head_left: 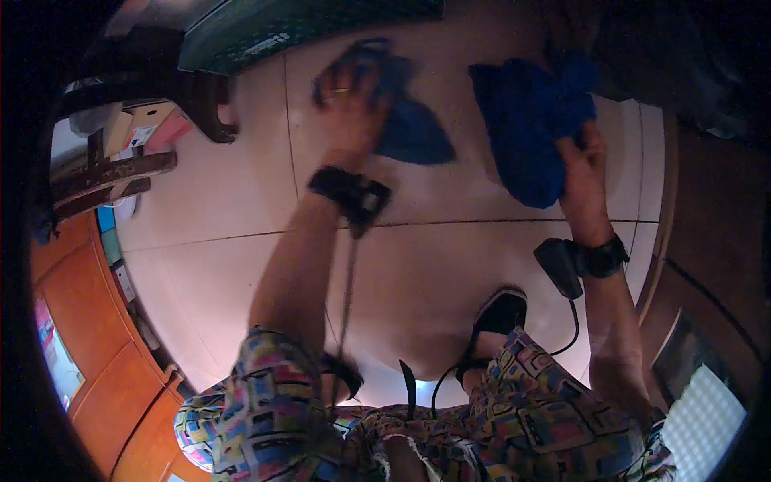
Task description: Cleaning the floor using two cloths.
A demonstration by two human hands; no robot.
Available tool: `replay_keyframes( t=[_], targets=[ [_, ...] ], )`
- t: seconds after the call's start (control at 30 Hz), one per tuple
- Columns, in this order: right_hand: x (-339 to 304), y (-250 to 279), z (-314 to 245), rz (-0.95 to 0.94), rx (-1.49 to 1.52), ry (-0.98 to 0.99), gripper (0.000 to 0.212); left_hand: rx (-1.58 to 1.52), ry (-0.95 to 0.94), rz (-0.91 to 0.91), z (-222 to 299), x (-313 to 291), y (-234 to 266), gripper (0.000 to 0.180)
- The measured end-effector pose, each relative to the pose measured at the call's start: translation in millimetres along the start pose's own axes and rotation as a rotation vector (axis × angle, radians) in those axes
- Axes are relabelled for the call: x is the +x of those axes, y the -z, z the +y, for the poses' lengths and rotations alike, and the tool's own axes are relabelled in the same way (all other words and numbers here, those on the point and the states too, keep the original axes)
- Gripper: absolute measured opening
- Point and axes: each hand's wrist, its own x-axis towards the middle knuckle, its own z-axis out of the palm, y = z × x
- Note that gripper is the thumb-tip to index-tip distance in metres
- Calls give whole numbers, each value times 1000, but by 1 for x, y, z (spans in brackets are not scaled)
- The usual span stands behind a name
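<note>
Just above the tiled floor, or on it, my left hand (pixel 352 124) is curled over a blue cloth (pixel 414 132), its fingers blurred by motion. One pointed corner of that cloth spreads out to the right of the hand. A second blue cloth (pixel 518 132), bunched at its upper right, hangs or lies at the right. My right hand (pixel 585 165) pinches its right edge, thumb and fingers closed on the fabric. Each wrist wears a black strap with a small dark box, and cords run from the boxes toward my body.
A dark green box (pixel 313 32) stands at the far side. At left are a dark wooden stand (pixel 120 165) and an orange-brown cabinet (pixel 104 321). Dark furniture (pixel 711 217) lines the right side. My foot in a dark shoe (pixel 504 312) rests on the pale tiles (pixel 418 265).
</note>
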Motion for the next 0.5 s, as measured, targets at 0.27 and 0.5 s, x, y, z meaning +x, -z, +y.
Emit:
replay_keyframes(
  t=[0.27, 0.5],
  targets=[
    [22, -24, -10, 41, -302, 245, 56, -101, 180, -105, -89, -93, 56, 52],
    [29, -65, 17, -43, -1168, 601, 53, -98, 167, -273, 41, -113, 92, 63]
  ],
)
